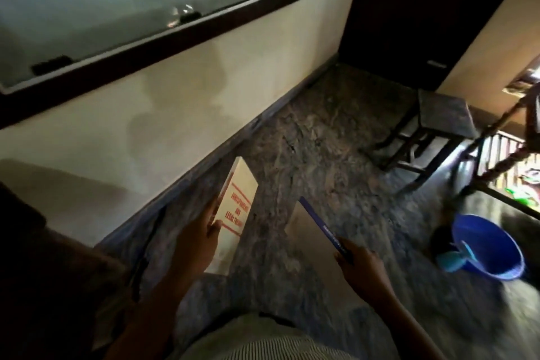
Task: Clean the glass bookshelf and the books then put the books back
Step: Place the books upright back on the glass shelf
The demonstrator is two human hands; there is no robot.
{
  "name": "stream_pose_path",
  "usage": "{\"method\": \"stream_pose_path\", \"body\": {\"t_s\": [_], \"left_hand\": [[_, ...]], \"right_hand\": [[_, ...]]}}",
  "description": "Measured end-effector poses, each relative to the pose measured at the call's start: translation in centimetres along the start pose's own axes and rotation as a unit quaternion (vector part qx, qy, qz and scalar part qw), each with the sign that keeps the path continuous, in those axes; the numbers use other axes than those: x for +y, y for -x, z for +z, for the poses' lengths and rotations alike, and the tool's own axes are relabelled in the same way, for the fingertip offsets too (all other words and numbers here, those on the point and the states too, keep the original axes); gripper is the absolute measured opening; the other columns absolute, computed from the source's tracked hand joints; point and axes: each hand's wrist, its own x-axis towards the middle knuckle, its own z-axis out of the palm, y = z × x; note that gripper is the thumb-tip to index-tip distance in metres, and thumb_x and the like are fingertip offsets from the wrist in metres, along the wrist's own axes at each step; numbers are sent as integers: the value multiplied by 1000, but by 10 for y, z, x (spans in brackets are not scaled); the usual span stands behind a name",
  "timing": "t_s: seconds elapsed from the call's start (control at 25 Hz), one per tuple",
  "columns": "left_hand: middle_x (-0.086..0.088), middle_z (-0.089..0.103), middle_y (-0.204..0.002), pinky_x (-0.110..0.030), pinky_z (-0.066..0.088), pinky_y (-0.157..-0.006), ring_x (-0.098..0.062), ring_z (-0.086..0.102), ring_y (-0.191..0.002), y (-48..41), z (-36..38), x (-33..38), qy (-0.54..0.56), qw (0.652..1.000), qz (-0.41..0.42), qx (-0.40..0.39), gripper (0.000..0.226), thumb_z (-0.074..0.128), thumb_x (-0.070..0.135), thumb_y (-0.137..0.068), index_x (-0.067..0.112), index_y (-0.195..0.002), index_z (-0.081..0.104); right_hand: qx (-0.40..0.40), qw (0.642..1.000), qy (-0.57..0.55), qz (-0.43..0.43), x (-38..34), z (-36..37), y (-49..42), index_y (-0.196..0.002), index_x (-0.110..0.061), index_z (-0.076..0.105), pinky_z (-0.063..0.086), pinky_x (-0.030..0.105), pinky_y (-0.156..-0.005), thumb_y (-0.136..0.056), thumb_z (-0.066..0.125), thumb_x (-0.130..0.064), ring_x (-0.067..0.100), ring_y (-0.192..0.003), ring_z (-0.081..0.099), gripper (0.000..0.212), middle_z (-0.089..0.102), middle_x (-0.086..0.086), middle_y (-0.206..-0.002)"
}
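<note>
Cream-covered book (237, 207) with red title lettering is sitting in the left hand (201, 240), fingers wrapping round its near long edge. Right hand (361, 267) is pinching a thin blue-spined book (317, 223) by its near end, spine up. Both books are hanging above the marble floor (321, 140), apart from each other, below and right of the glass bookshelf (117, 3). That is sitting in the wall, upper left, in a dark frame. Its panes are looking closed. Interior is hazy, can't tell what's inside.

Blue bucket (510, 257) is sitting on the floor at right, with something light blue in it, cloth or scoop, can't tell. Dark stool (441, 114) is standing further back.

Neither hand is holding a cloth, so I'm reading this as the put-back step: books being carried toward the shelf. Could also be fetching them for wiping.

Next move is calling for raising both books to shelf height. Both hands are occupied and the glass is looking shut, so one book is needing to be parked or stacked onto the other, freeing a hand to slide the pane. The thin book is on a pinch only, so I'm judging a slip risk during any regrip.
</note>
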Motion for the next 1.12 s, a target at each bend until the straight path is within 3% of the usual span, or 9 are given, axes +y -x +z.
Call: {"method": "stream_pose_path", "body": {"t_s": [0.16,0.32,0.48,0.6,0.68,0.84,0.92,1.0,1.12], "left_hand": [[-12,38,-146,-42,28,-110,-30,36,-134,-50,42,0,-71,995,-63,-22,50,49,11,-95,14,-143,35],[-21,51,-130,-51,41,-99,-38,51,-117,-141,77,32,42,987,-153,5,43,48,9,-95,6,-137,42],[10,62,-115,-39,49,-82,-11,62,-95,-277,88,90,92,992,-92,11,54,48,6,-95,56,-117,47],[-8,56,-128,-50,45,-91,-32,57,-112,-374,82,169,65,991,-76,87,46,44,18,-98,28,-142,35],[-14,55,-130,-53,45,-93,-37,55,-115,-422,74,212,59,987,-33,146,48,42,19,-98,20,-144,31],[-6,58,-123,-34,45,-84,-27,57,-111,-522,44,282,130,963,52,229,41,43,19,-98,21,-139,38],[8,59,-111,-26,45,-79,-16,59,-102,-571,28,321,169,941,119,268,32,45,26,-97,33,-128,44],[20,55,-107,-30,48,-80,-6,57,-97,-615,9,361,212,912,170,306,29,43,31,-91,44,-117,42],[11,55,-114,-39,48,-88,-14,56,-104,-670,-28,413,227,872,168,399,36,44,17,-98,39,-126,40]], "right_hand": [[21,999,-19,25,25,-35,-85,-131,-26,53,37,22,-69,-94,51,-20,21,-97,62,37,67,5,-111],[42,999,-21,-24,5,-77,-197,-136,-26,46,34,19,-70,-96,48,-22,16,-97,61,40,64,4,-118],[60,996,-39,-58,-27,-139,-306,-136,-28,46,32,14,-63,-97,47,-23,4,-82,52,40,65,1,-115],[90,990,-66,-80,-51,-189,-391,-136,-26,46,37,13,-66,-96,48,-23,3,-78,50,40,66,2,-112],[116,984,-91,-96,-72,-218,-436,-136,-24,46,36,8,-55,-97,47,-23,1,-68,49,39,64,-1,-101],[132,961,-178,-165,-138,-275,-545,-127,-16,54,40,1,-50,-95,49,-22,-7,-60,45,32,53,-12,-80],[145,937,-214,-236,-182,-305,-604,-128,-17,53,40,2,-49,-94,50,-23,-7,-65,48,35,58,-12,-90],[147,909,-234,-313,-227,-334,-653,-132,-23,48,36,1,-53,-94,50,-25,-2,-80,50,38,58,-10,-104],[133,853,-295,-409,-296,-380,-711,-132,-24,48,38,-2,-60,-93,53,-22,-3,-90,46,39,52,-14,-105]]}}
